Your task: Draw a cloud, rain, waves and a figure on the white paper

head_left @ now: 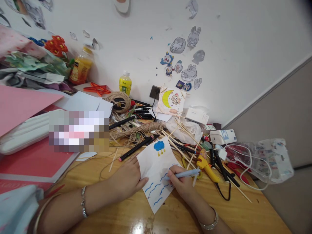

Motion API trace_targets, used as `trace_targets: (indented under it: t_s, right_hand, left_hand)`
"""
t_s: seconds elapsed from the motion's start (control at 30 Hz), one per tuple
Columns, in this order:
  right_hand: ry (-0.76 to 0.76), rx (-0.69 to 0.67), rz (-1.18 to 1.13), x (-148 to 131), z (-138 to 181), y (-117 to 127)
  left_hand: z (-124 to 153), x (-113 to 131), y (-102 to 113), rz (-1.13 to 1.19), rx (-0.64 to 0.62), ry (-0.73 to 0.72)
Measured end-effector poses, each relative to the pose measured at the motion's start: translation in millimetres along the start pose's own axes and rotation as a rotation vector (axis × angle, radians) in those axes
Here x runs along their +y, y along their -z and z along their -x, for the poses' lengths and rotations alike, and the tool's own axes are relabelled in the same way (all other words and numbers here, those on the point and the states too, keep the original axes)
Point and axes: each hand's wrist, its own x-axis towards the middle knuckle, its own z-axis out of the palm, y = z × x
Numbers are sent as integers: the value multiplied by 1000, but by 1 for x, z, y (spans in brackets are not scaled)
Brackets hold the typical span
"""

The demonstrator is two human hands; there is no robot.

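My right hand [182, 184]: grip closed round light-blue pen [187, 173], tip at or just above paper [149, 167]; contact unclear. Paper slantwise on worktop [117, 213], between my hands. My left hand [129, 177]: grip loosely open, thumb across paper's left edge, nothing clasped. Best handling, I judge: thumb firm against slipping, light even strokes, wrist off blue wavy lines [158, 201] in case ink smears, elbow free. Glue gun [207, 166] near pen's back end; mind bumping.

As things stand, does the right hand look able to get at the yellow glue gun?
Probably yes: the yellow glue gun lies close by, and nothing seems to cover its near end. The right hand holds a blue pen, though, which it might have to put down.
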Motion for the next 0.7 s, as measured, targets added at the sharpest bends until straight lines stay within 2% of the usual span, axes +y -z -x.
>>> trace_targets:
  t_s: [0.27, 0.47, 0.6, 0.7]
  right_hand:
    - [31, -29, 83, 0, 0, 1]
    - [42, -41, 100, -2, 1, 1]
    - [24, 12, 100, 0, 0, 1]
    - [32, 5, 98, 0, 1, 1]
  left_hand:
    - [-3, 7, 9, -60, -127, 22]
    - [-4, 8, 10, -61, -116, 13]
    - [-4, 8, 11, -88, -151, 29]
    - [-3, 8, 11, -68, -126, 21]
